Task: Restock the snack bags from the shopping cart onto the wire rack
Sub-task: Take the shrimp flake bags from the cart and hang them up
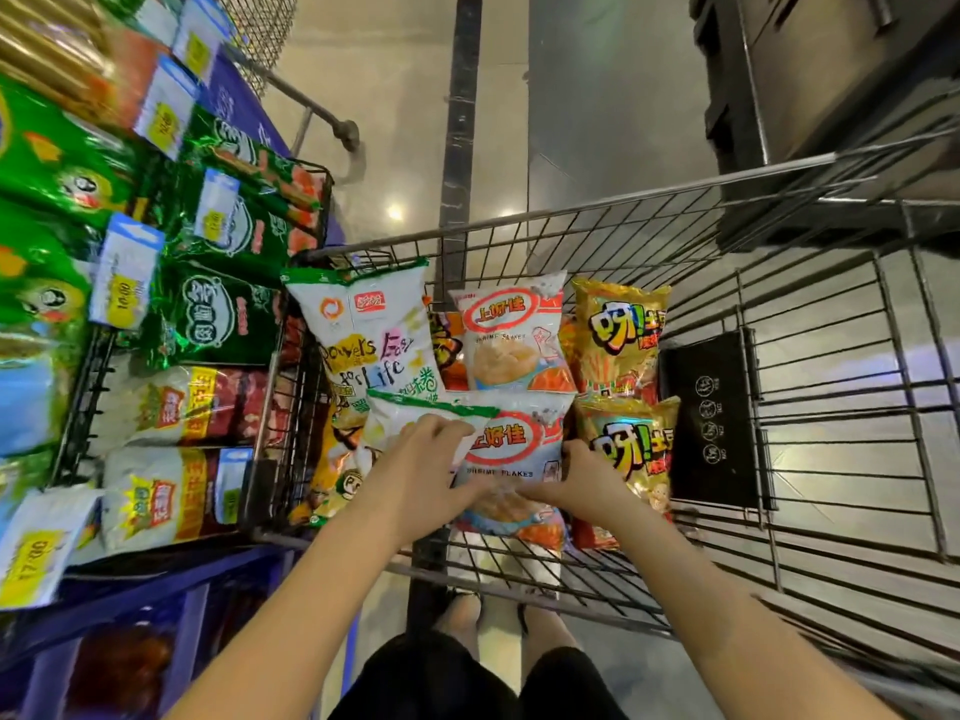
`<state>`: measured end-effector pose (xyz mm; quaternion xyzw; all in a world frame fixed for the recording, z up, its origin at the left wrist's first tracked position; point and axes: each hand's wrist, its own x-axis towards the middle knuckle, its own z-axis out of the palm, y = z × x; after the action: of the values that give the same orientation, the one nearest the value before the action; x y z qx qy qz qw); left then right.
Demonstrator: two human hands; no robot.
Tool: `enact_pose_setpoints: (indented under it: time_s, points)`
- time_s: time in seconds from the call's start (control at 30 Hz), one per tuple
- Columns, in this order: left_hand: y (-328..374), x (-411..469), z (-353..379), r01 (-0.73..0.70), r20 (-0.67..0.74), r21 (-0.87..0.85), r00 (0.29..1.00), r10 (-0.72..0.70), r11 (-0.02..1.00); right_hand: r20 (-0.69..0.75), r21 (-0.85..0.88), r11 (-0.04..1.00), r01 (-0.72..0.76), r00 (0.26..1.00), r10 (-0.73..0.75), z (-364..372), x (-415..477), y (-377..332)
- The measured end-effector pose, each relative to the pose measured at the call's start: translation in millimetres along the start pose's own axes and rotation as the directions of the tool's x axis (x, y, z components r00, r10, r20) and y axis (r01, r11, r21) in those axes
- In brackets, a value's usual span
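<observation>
Shrimp flakes bag (511, 454) lies in the shopping cart (779, 407), gripped between left hand (431, 459) and right hand (582, 475).

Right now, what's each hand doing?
Left hand: closed on the near shrimp flakes bag.
Right hand: gripping the same bag's right edge.

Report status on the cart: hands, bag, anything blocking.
Left hand and right hand both on the near shrimp flakes bag, still in the cart. Other snack bags packed around it. Wire rack at left, already well stocked.
</observation>
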<state>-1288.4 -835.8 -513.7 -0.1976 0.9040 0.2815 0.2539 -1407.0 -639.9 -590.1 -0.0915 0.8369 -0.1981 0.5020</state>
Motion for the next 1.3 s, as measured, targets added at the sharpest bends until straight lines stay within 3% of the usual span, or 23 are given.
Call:
enact_pose_setpoints:
  time_s: [0.27, 0.77, 0.93, 1.1, 1.2, 1.3]
  points:
    - [-6.4, 6.3, 8.6, 0.039, 0.021, -0.085, 0.999, -0.037, 0.996, 0.03, 0.189, 0.978, -0.091, 0.996, 0.087, 27.5, 26.0, 12.7]
    - [16.7, 30.2, -15.1, 0.045, 0.065, -0.081, 0.997, -0.04, 0.996, -0.106, 0.257, 0.966, 0.025, 0.994, 0.003, -25.1, -14.8, 31.6]
    - [30.0, 45.6, -23.8, 0.033, 0.068, -0.066, 0.997, -0.028, 0.997, -0.118, 0.413, 0.907, 0.085, 0.992, -0.039, -58.3, -41.3, 40.2]
    - [48.7, 67.7, -25.2, 0.043, -0.011, -0.215, 0.999, -0.047, 0.976, -0.1, 0.517, 0.847, 0.12, 0.992, -0.08, -85.9, -50.4, 56.1]
    - [52.0, 93.9, -16.4, 0.167, 0.003, -0.45, 0.983, -0.185, 0.877, -0.132, 0.539, 0.835, 0.112, 0.99, -0.047, -97.4, -47.8, 66.3]
    - [44.3, 122.7, -3.0, 0.282, 0.039, -0.548, 0.949, -0.313, 0.787, -0.16, 0.553, 0.822, 0.135, 0.986, -0.055, -106.1, -46.6, 74.5]
